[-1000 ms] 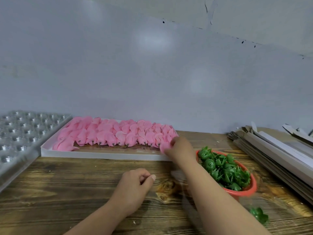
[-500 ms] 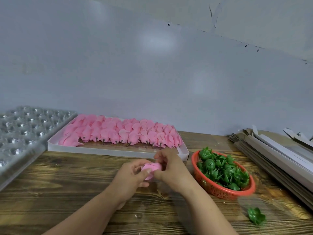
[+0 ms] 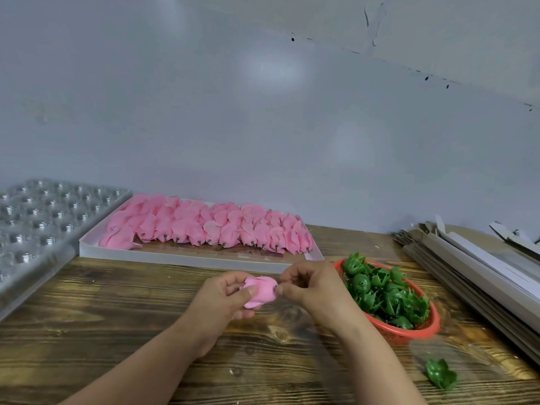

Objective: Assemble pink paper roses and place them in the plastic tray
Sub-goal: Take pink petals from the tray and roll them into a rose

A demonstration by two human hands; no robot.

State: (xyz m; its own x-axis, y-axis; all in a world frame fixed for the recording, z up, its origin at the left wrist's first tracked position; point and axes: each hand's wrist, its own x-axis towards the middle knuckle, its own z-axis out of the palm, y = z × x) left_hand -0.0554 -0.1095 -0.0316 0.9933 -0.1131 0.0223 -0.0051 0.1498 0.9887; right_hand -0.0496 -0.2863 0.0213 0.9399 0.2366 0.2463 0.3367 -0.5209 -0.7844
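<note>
My left hand (image 3: 223,298) grips a pink paper rose head (image 3: 261,290) above the wooden table, a little in front of the white box. My right hand (image 3: 312,283) pinches the right end of that rose with thumb and fingertips. Several pink rose heads (image 3: 204,226) lie in rows in the shallow white box (image 3: 163,255) at the back. A clear plastic tray (image 3: 43,220) with round cells stands at the far left. Green plastic calyxes (image 3: 382,293) fill a red basket (image 3: 420,331) just right of my right hand.
One loose green calyx (image 3: 440,373) lies on the table (image 3: 117,317) near the front right. A stack of flat grey cardboard sheets (image 3: 473,270) runs along the right edge. A grey wall closes the back.
My right hand took a pink rose head from the box's right end and brought it toward me. My left hand rose to meet it and now grips it.
</note>
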